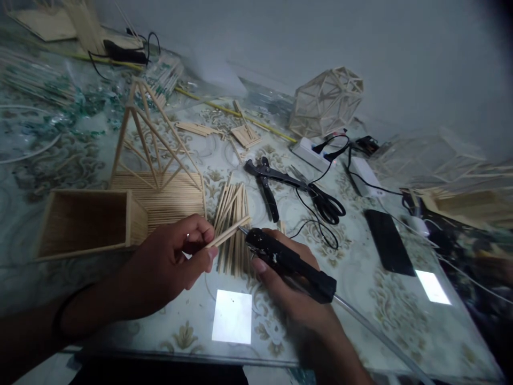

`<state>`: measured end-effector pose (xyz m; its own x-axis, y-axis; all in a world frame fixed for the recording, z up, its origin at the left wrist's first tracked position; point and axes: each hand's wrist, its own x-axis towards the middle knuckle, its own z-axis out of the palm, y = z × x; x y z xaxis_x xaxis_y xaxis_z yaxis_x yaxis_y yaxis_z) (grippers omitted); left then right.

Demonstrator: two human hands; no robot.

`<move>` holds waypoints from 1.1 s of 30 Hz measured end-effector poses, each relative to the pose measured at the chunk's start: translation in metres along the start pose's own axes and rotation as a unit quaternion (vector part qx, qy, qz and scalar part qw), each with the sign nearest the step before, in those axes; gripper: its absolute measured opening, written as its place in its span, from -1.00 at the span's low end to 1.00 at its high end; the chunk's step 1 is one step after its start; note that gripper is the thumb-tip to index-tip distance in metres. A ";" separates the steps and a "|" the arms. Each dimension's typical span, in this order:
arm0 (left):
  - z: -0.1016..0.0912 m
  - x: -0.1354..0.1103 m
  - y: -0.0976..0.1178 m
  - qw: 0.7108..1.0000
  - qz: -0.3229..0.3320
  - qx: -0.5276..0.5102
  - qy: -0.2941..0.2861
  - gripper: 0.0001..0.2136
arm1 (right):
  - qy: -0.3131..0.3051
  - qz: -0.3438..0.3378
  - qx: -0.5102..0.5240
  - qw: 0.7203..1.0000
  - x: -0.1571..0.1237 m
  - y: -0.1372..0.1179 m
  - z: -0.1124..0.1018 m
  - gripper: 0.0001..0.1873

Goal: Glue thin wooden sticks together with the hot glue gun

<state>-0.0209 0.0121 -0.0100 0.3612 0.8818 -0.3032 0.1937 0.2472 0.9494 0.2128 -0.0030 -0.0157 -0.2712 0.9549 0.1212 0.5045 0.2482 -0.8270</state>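
My left hand (168, 262) pinches a thin wooden stick (228, 231) between thumb and fingers, its far end pointing right. My right hand (290, 289) grips a black glue gun (290, 263), whose metal tip touches the end of that stick. A clear glue rod trails from the gun's back toward the lower right. Just beyond both hands lies a loose pile of wooden sticks (232, 224) on the glass-topped table (360, 299).
A stick-built open box (86, 222) and a stick frame on a slatted base (156, 160) stand at the left. Black pliers (264, 184), scissors (324, 203), a power strip (310, 152), a dark phone (387, 240) and a stick polyhedron (326, 101) lie farther back.
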 end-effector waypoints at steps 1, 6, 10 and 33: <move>0.000 0.000 0.000 1.000 0.000 0.000 0.002 -0.85 | -0.001 0.007 0.005 1.000 -0.001 0.000 0.000 -0.75; 0.001 0.000 0.000 1.000 -0.004 -0.006 0.000 -0.86 | -0.003 0.025 0.029 0.999 -0.003 0.001 0.001 -0.69; 0.000 -0.001 0.000 1.000 -0.001 -0.005 0.002 -0.85 | -0.020 0.022 0.035 0.999 -0.001 0.002 0.000 -0.65; 0.000 -0.001 0.002 1.000 -0.003 0.009 -0.009 -0.85 | 0.003 0.044 0.050 0.998 -0.002 0.001 0.000 -0.62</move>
<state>-0.0211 0.0119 -0.0079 0.3756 0.8734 -0.3100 0.2129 0.2443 0.9461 0.2141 -0.0043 -0.0170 -0.2247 0.9732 0.0485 0.4425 0.1463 -0.8848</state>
